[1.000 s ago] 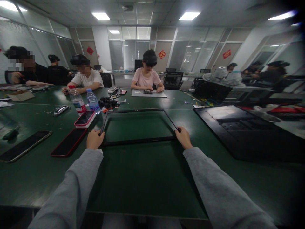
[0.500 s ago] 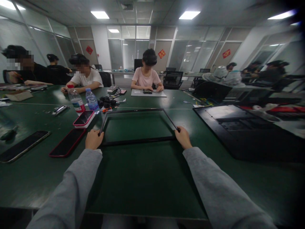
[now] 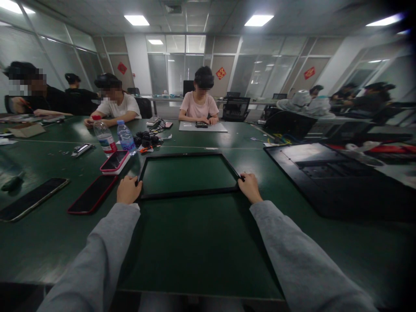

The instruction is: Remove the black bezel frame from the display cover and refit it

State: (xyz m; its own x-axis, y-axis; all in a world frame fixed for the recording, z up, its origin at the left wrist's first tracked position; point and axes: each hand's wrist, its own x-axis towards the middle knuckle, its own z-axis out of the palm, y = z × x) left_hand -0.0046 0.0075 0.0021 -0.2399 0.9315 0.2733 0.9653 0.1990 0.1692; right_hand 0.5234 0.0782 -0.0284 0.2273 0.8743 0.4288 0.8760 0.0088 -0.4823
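A thin black rectangular frame (image 3: 191,192), like a screen bezel, lies flat or nearly flat over the green table (image 3: 201,242). Through its open middle the table top shows. My left hand (image 3: 129,190) is closed on the frame's left side, near the front corner. Gripping the right side, also near the front, is my right hand (image 3: 249,187). Both thumbs rest on top; the other fingers are partly hidden. To the left of my left hand lies a phone with a red edge (image 3: 92,194).
Beyond it sit a pink-cased phone (image 3: 114,162), two bottles (image 3: 126,138) and black cables (image 3: 146,139). Another phone (image 3: 34,199) lies far left. A large black panel (image 3: 341,182) is on the right. Across the table a person (image 3: 199,104) works over a grey mat (image 3: 185,127).
The far edge of the frame has come down toward the table, so the frame lies flatter. Both hands have kept their hold in almost the same place.
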